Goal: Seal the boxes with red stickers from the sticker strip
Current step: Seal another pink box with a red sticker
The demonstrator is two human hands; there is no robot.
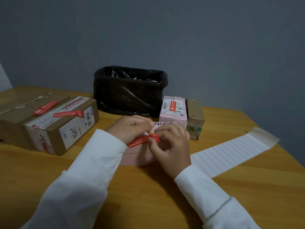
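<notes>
Both of my hands hold a red sticker (143,140) above a flat pink box (135,157) in the middle of the table. My left hand (130,128) pinches it from above, near the sticker's right end. My right hand (171,144) grips the same end from below. The sticker's left end hangs free over the pink box. A white sticker strip (231,153), its lined backing bare of red stickers, lies to the right. Two brown boxes on the left each carry a red sticker: the far one (14,111) and the near one (66,119).
A bin lined with a black bag (130,91) stands at the back centre. Right of it stand a small pink box (173,111) with a red sticker and a small brown box (195,118). The wooden table (148,195) ends near the wall.
</notes>
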